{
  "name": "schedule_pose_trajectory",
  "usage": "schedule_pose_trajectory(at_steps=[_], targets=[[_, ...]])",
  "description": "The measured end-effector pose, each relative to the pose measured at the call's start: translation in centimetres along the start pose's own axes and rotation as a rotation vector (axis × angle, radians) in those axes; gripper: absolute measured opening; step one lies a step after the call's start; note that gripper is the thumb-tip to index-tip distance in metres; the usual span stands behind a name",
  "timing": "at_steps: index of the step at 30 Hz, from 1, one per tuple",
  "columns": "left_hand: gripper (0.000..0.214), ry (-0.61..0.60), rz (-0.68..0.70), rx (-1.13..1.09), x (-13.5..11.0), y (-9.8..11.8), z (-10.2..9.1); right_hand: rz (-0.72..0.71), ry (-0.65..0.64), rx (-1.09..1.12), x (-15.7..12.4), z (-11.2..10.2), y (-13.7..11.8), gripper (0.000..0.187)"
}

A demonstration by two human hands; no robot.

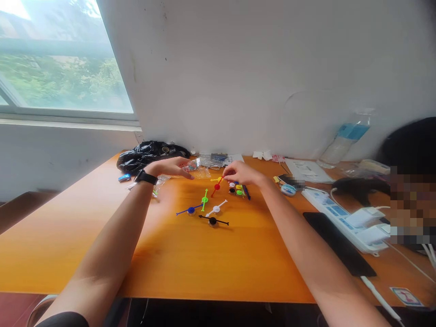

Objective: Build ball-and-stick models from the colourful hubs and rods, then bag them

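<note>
My right hand (pixel 243 173) pinches the upper end of a red arrow spinner (pixel 217 186), which slants down toward the table. My left hand (pixel 174 167) hovers to the left with its fingers stretched out, holding nothing. On the table below the hands lie a green arrow spinner (pixel 205 200), a blue arrow spinner (pixel 191 210), a white arrow spinner (pixel 216 209) and a black arrow spinner (pixel 212 221), each with a round hub. A yellow arrow piece (pixel 214 180) shows behind the red one. Several small coloured pieces (pixel 239 192) lie under my right hand, partly hidden.
A black plastic bag (pixel 150 152) and clear packaging (pixel 202 171) lie along the back. To the right are a power strip (pixel 340 220) with plugs, a dark phone (pixel 337 243), papers (pixel 308 170) and a tilted bottle (pixel 344 138). Another person, partly pixelated, is at the right edge.
</note>
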State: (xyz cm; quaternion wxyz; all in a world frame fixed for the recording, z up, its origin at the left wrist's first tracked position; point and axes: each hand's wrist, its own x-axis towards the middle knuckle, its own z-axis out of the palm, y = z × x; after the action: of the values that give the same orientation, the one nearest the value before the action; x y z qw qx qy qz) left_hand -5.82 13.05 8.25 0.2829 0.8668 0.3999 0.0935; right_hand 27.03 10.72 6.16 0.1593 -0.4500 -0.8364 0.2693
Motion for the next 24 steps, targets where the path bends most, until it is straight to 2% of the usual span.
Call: schedule_pose_trajectory(at_steps=[4, 7, 10, 14, 20, 22, 24], targets=[[0.058, 0.014, 0.06, -0.028, 0.0, 0.2, 0.1, -0.057, 0.139, 0.149, 0.1, -0.5, 0.2, 0.021], [0.061, 0.04, 0.047, -0.04, 0.0, 0.5, 0.1, -0.087, 0.277, 0.24, 0.1, -1.2, 0.4, 0.026], [0.061, 0.042, 0.044, -0.069, 0.1, 0.8, 0.2, -0.127, 0.356, 0.284, -0.3, -2.0, -0.1, 0.03], [0.061, 0.044, 0.119, -0.104, 0.7, 1.8, 1.0, -0.178, 0.371, 0.305, -0.5, -1.8, -1.8, 0.028], [0.059, 0.058, 0.207, -0.166, 1.6, 4.8, 2.4, -0.249, 0.369, 0.282, -0.1, 0.5, -4.5, 0.026], [0.059, 0.056, 0.224, -0.175, 1.5, 5.3, 2.3, -0.269, 0.498, 0.228, -0.2, 0.5, -5.0, 0.027], [0.059, 0.055, 0.231, -0.182, 1.3, 5.2, 2.0, -0.255, 0.688, 0.175, -0.4, 0.0, -4.7, 0.028]])
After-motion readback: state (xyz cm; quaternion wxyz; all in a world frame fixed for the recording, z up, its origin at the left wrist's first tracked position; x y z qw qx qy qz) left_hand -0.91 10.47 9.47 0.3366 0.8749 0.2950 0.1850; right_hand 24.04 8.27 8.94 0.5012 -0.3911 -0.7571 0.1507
